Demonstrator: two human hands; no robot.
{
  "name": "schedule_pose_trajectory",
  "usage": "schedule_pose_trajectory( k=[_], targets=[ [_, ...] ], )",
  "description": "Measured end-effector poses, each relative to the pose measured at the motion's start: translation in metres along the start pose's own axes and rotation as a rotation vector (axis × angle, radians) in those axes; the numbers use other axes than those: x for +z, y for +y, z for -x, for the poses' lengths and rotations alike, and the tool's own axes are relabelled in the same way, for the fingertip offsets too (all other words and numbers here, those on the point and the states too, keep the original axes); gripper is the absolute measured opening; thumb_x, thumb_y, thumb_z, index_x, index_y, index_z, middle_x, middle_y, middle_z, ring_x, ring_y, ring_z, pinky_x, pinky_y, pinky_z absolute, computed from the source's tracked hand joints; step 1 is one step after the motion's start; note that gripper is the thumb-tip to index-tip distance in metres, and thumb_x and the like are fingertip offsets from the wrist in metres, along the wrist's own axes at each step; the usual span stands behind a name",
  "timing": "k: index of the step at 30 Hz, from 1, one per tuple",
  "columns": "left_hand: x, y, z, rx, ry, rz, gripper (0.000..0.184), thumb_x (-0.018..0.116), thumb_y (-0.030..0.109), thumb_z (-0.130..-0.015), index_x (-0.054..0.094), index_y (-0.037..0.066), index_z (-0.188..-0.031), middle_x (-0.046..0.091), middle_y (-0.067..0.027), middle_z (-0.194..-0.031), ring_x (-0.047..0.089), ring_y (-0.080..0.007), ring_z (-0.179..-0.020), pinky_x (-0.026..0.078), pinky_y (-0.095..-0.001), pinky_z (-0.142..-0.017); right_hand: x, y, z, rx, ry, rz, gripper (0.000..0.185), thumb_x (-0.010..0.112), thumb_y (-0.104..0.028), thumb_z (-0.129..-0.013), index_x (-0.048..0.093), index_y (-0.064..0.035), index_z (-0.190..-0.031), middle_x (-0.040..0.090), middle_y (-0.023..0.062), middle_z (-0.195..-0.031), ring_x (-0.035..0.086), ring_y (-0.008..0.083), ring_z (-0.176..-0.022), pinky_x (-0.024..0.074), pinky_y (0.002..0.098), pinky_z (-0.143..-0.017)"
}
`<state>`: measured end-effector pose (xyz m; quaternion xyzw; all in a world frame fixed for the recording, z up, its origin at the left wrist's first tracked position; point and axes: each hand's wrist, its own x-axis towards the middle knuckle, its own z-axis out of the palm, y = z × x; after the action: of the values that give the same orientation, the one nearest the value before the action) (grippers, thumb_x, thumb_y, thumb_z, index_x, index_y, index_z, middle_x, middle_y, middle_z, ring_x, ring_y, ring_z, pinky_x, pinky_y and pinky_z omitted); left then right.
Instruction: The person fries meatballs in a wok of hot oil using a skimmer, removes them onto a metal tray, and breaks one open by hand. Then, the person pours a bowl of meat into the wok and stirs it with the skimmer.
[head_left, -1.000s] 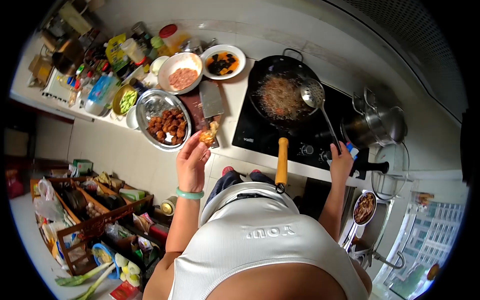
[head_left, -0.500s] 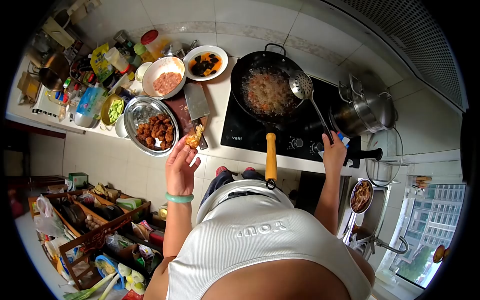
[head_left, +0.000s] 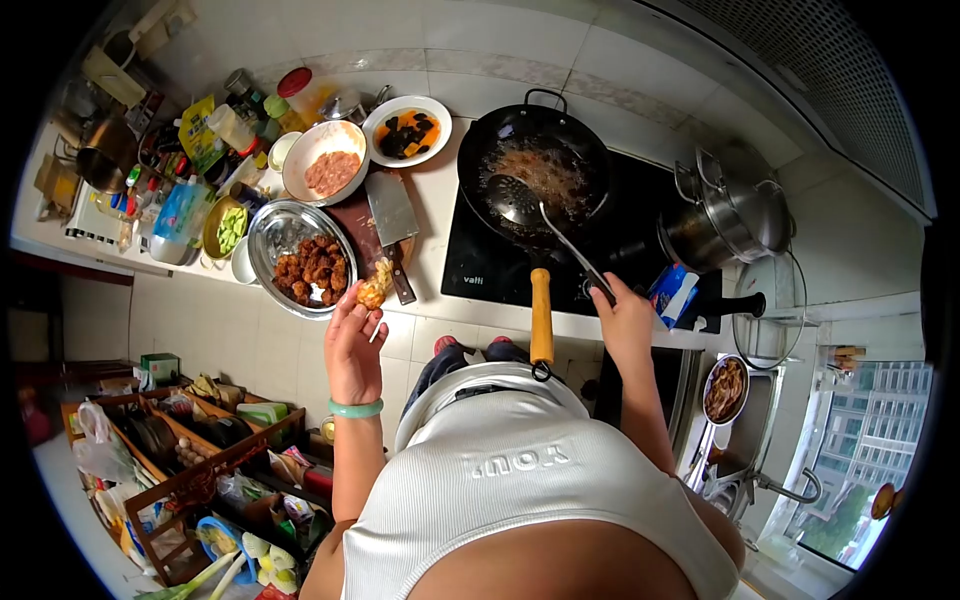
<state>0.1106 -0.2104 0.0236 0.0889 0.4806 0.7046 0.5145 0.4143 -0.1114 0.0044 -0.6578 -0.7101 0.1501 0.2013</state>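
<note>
My right hand (head_left: 627, 322) is closed around the handle of a skimmer (head_left: 517, 199). Its perforated head is over or in the bubbling oil of a black wok (head_left: 590, 150) with a wooden handle (head_left: 541, 320). Between the fingertips of my left hand (head_left: 353, 345) is a golden, lumpy piece of food (head_left: 374, 287), its exact kind unclear. That hand is at the counter's front edge, just right of a metal plate (head_left: 262, 225) that bears browned fried pieces (head_left: 312, 270). Close by, a cleaver (head_left: 391, 207) lies on a brown cutting board (head_left: 353, 222).
Behind the plate stand a bowl of minced meat (head_left: 333, 173) and a dish of dark and orange food (head_left: 408, 132). Right of the wok are a stacked steel pot (head_left: 735, 215) and a blue packet (head_left: 672, 290). A pan of sliced food (head_left: 725, 388) rests by the sink (head_left: 762, 410).
My right hand has moved left, bringing the skimmer's head from the wok's right rim over its middle. Bubbling looks weaker. My left hand, still holding the golden piece, has shifted slightly left and down.
</note>
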Motion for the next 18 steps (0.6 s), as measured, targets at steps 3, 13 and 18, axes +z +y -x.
schedule_pose_trajectory(
  k=[3, 13, 18],
  targets=[
    [-0.003, 0.0, 0.001, 0.004, 0.008, 0.017, 0.039, 0.054, 0.017, -0.083, 0.047, 0.005, -0.119, 0.055, 0.0009, -0.094, 0.05, -0.0087, -0.081, 0.04, -0.0244, -0.074, 0.017, 0.006, -0.002, -0.126, 0.03, 0.137, 0.029, 0.059, -0.021, -0.079, 0.058, -0.0018, -0.1, 0.062, 0.014, -0.076, 0.061, 0.0291, -0.065, 0.0478, 0.0371, -0.058],
    [-0.007, 0.003, 0.002, 0.143, 0.056, -0.097, 0.036, 0.052, 0.025, -0.085, 0.049, 0.008, -0.116, 0.056, -0.0014, -0.101, 0.051, -0.0114, -0.087, 0.038, -0.0284, -0.079, 0.04, 0.013, -0.025, -0.096, 0.074, 0.336, 0.031, 0.058, -0.022, -0.08, 0.056, -0.003, -0.104, 0.061, 0.0126, -0.072, 0.061, 0.0287, -0.061, 0.0485, 0.0369, -0.053],
    [-0.008, 0.002, 0.002, 0.19, 0.102, -0.15, 0.035, 0.052, 0.026, -0.085, 0.051, 0.006, -0.114, 0.057, -0.0011, -0.1, 0.051, -0.0119, -0.088, 0.037, -0.028, -0.079, 0.038, 0.024, -0.033, -0.057, 0.148, 0.339, 0.031, 0.058, -0.023, -0.08, 0.056, -0.004, -0.104, 0.061, 0.0129, -0.072, 0.061, 0.0287, -0.062, 0.0488, 0.037, -0.054]
  ],
)
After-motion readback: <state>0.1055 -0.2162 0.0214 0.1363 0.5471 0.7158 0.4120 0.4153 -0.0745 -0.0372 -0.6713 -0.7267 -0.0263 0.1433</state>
